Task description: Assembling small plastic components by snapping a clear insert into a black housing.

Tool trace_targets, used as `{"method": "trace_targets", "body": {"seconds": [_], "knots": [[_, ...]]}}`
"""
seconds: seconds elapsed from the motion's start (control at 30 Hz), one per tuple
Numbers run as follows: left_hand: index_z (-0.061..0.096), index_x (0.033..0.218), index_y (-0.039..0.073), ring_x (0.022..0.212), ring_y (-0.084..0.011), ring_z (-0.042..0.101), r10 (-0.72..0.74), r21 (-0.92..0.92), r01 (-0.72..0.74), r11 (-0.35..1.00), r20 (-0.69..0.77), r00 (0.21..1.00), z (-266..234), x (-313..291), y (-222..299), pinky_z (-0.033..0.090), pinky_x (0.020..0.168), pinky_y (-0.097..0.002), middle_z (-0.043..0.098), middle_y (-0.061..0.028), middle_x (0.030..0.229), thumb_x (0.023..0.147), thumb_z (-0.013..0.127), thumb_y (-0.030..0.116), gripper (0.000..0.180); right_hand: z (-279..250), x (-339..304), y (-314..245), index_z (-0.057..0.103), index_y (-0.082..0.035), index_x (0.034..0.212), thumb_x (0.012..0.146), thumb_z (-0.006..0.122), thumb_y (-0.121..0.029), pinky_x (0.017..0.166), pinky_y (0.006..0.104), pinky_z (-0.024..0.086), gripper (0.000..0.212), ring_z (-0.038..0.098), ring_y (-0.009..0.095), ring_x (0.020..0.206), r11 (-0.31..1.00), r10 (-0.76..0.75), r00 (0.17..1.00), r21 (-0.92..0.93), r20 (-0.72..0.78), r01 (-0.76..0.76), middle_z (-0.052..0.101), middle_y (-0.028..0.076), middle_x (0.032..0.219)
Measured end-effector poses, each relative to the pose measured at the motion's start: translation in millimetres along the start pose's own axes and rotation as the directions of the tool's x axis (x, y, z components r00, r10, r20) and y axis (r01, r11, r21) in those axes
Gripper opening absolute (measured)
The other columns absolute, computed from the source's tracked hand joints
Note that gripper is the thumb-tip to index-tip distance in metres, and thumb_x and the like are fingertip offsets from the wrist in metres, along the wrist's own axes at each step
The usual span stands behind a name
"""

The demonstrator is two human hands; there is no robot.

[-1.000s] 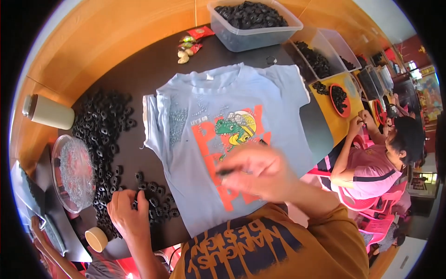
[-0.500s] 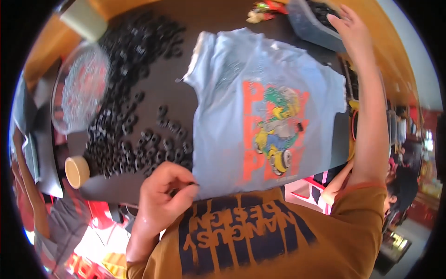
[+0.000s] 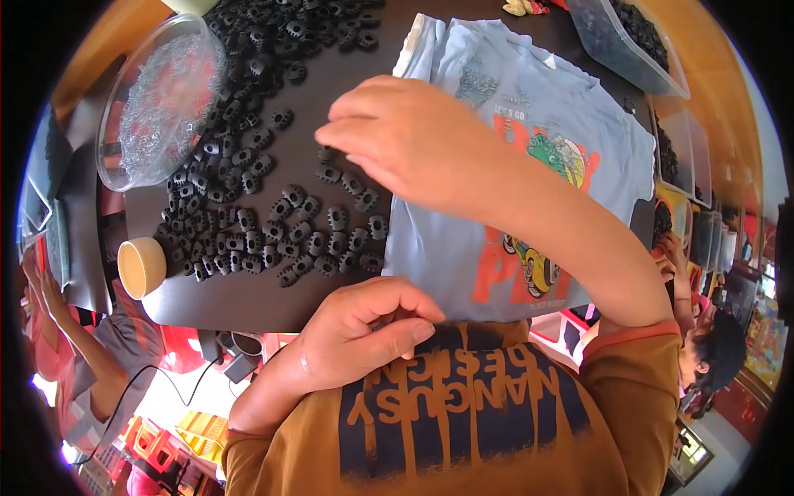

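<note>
A soft light-blue cotton T-shirt with a bright orange cartoon print (image 3: pixel 529 157) lies flat on the dark matte table (image 3: pixel 248 298), its lower hem at the near edge. The left hand (image 3: pixel 364 331), fingers curled with thumb against them, pinches that hem. The right hand (image 3: pixel 405 136) hovers loosely open, fingers bent, gripping nothing, over the shirt's left edge beside small black ribbed rubber parts (image 3: pixel 273 223) heaped near a clear round plastic lid (image 3: pixel 157 99).
</note>
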State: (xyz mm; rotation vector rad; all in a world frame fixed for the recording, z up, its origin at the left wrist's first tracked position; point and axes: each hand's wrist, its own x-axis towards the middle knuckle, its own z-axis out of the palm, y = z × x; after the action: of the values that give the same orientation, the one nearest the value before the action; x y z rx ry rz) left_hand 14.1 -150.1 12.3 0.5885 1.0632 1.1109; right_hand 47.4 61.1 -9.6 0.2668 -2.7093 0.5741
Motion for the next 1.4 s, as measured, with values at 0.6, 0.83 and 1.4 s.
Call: {"method": "trace_targets", "body": {"seconds": [0.6,0.83,1.4], "knots": [[0.056,0.089,-0.003,0.059,-0.0163,0.050,0.008,-0.468,-0.097,0.878,-0.187,0.982,-2.0,12.5,-1.5,0.039,0.054,-0.0247,0.054,-0.0098,0.077,0.090,0.047,0.012,0.018,-83.1,-102.6,-76.4,0.057,0.007,0.102,0.094,0.048,-0.020,0.053,0.0269,0.043,0.029,0.050,0.014,0.058,0.389,0.797,0.598,0.830,-0.085,-0.400,0.057,0.010,0.073],[0.061,0.088,0.000,0.062,-0.0128,0.045,0.368,0.698,-0.169,0.696,-0.144,0.919,33.5,54.3,20.2,0.036,0.057,-0.0251,0.050,-0.0040,0.071,0.084,0.060,-0.005,0.006,-56.5,-163.3,-112.7,0.051,0.004,0.111,0.093,0.053,-0.020,0.054,0.0282,0.041,0.031,0.052,0.014,0.058,0.199,0.949,0.288,0.951,-0.127,-0.236,0.056,0.010,0.068],[0.064,0.096,0.009,0.071,-0.0303,0.058,0.479,0.994,-0.109,-0.027,0.108,0.871,50.6,131.6,23.0,0.047,0.063,-0.0368,0.055,-0.0093,0.080,0.085,0.063,0.009,0.012,-39.0,-193.6,-114.9,0.059,-0.001,0.113,0.089,0.061,-0.001,0.058,0.0204,0.031,0.023,0.037,0.004,0.065,0.127,0.885,0.452,0.992,-0.112,-0.002,0.046,-0.003,0.081]]}}
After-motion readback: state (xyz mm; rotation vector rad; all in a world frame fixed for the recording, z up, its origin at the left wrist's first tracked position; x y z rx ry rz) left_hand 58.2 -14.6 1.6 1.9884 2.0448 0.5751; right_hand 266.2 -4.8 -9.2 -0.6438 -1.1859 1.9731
